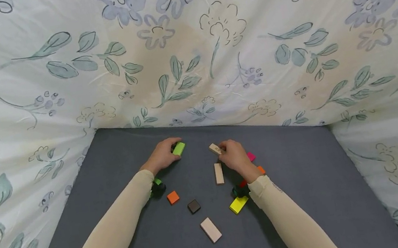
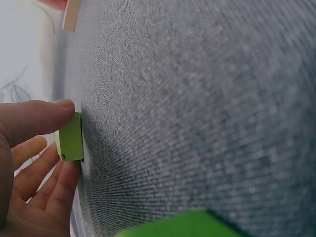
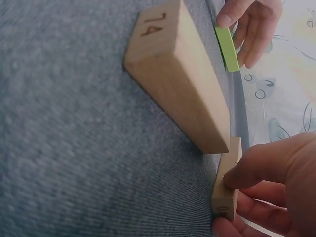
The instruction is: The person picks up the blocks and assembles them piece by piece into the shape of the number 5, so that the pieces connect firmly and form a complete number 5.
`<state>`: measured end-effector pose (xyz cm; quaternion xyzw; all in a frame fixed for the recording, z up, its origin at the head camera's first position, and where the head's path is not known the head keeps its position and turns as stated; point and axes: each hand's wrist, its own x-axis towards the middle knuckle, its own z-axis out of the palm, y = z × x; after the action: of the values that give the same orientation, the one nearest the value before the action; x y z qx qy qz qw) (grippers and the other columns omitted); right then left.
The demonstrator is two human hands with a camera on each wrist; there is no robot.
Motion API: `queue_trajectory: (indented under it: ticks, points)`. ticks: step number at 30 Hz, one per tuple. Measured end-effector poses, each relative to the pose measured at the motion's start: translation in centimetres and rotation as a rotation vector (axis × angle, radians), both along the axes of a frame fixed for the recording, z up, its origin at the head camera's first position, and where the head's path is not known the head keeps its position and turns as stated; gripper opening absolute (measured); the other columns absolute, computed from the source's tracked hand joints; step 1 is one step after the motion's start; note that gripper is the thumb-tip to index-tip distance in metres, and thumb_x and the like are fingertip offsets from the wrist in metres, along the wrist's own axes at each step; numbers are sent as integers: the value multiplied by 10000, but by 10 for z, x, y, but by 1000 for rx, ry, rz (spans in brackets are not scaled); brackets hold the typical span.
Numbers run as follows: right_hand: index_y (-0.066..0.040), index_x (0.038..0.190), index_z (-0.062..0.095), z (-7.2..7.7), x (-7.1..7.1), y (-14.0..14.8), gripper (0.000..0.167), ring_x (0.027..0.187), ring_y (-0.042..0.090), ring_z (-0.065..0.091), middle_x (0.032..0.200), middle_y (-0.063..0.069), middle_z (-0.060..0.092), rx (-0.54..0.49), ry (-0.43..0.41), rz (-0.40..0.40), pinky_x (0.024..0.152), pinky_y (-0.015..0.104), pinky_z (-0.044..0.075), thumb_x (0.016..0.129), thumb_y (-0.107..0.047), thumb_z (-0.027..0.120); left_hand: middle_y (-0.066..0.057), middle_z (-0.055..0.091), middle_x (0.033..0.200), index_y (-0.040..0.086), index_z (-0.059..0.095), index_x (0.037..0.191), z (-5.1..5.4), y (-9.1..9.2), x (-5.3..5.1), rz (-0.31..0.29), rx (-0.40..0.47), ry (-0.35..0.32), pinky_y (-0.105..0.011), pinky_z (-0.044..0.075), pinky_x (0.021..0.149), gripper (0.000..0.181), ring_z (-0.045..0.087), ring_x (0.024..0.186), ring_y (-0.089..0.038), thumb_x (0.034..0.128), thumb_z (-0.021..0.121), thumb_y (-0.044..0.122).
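At the far side of the grey cloth, my left hand (image 1: 163,154) pinches a lime-green wooden block (image 1: 179,148) between thumb and fingers; the block (image 2: 70,138) is at the cloth surface. To the right, my right hand (image 1: 235,155) grips a natural wood block (image 1: 215,149) by its near end, with a partly hidden printed mark on that end (image 3: 224,208). Just below it a second natural wood block (image 1: 219,173) lies on the cloth; the right wrist view shows "74" on its end (image 3: 154,27).
Nearer to me lie an orange block (image 1: 173,197), a dark brown block (image 1: 194,206), a pale pinkish block (image 1: 210,230) and a yellow block (image 1: 239,205). Pink (image 1: 251,157) and orange (image 1: 261,170) blocks sit partly behind the right wrist. Flowered fabric (image 1: 189,57) walls the back and sides.
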<state>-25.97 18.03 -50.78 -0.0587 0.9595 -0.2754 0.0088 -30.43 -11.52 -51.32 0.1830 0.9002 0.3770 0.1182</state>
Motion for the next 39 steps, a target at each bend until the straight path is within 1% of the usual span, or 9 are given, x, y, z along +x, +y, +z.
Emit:
queue_trajectory:
  ticks: [4,9,12,15,20,24,29,34,39]
  points:
    - [-4,1320,754,2,-1,0,365,1012,326,677,1220,176,716,2,-22,-4,839,485,575,957,-39,766,-187,550,1545,46,504,1615,0,3,1,0,-14,10,-522,511,1058,725,582,1332,-367,970,834,67]
    - [13,1303,755,3,0,2,356,1023,335,678,1210,182,719,17,-10,17,862,500,573,952,-42,776,-191,549,1547,39,510,1609,1,7,4,3,-26,10,-513,516,1051,716,593,1306,-361,971,834,69]
    - [22,1320,743,2,1,2,364,1067,347,680,1231,183,716,16,-13,30,889,511,575,965,-47,773,-191,543,1556,41,519,1604,1,8,7,-1,-22,14,-506,528,1035,712,607,1281,-357,968,837,70]
    - [24,1342,732,3,1,4,372,1113,355,678,1252,178,714,17,-15,47,923,515,572,978,-46,761,-191,535,1566,38,524,1600,4,10,9,-7,-23,30,-499,536,1025,703,618,1267,-354,969,833,73]
    - [13,1331,739,6,0,3,361,1129,357,672,1236,166,709,40,22,78,958,523,559,973,-30,757,-194,532,1566,26,533,1590,12,17,11,-11,-32,50,-493,541,1023,692,627,1261,-355,970,834,92]
    - [-8,1319,751,7,-1,0,353,1101,342,665,1206,145,698,67,50,112,952,522,553,966,-19,751,-196,541,1554,8,546,1576,13,22,13,-28,-69,70,-491,526,1045,695,604,1301,-358,959,850,110]
    - [-18,1320,755,8,-4,-1,348,1091,318,663,1209,129,703,89,51,148,938,506,555,973,-12,732,-206,546,1531,-5,568,1554,12,28,12,-58,-117,94,-500,504,1067,686,569,1346,-371,953,863,145]
    - [-22,1327,753,8,-11,-1,345,1066,302,656,1209,123,696,93,39,180,916,490,554,984,-13,723,-208,557,1501,-12,608,1516,12,35,9,-62,-134,93,-503,492,1088,660,566,1348,-377,942,876,174]
    - [-44,1327,757,9,-18,0,335,1124,316,648,1223,114,693,115,36,211,979,504,540,992,-32,738,-196,554,1498,-1,619,1508,13,42,6,-55,-135,72,-481,509,1059,656,575,1322,-356,938,879,189]
